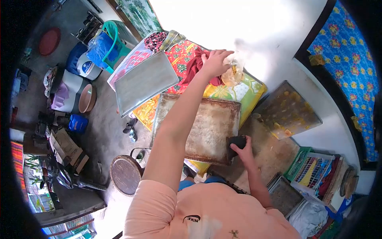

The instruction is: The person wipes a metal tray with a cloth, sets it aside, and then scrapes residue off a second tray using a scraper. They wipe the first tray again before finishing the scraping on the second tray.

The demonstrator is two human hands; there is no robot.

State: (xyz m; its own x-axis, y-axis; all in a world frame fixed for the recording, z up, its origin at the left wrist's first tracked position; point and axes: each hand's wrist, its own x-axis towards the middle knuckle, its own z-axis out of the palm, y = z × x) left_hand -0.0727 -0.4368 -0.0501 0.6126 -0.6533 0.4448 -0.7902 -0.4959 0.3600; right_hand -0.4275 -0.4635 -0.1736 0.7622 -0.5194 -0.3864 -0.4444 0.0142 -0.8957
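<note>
My left hand [217, 63] reaches across the table with its fingers stretched out. It is over a dark red cloth [195, 67] and beside a clear plastic bag [232, 75] with yellowish contents. My right hand [243, 150] is closed on a black pad [236, 145] at the near right corner of a worn baking tray [213, 127]. The tray lies on the table in front of me, its surface stained and its rim brown; my left forearm hides part of it. A cleaner grey tray [147, 83] lies to the left, overhanging the table edge.
A patterned tablecloth [254, 88] covers the table. On the right, another tray [287, 107] with yellow residue leans by the wall. Baskets [314, 169] stand lower right. A round stool [126, 175] is at my left, with a basin [87, 98] farther off.
</note>
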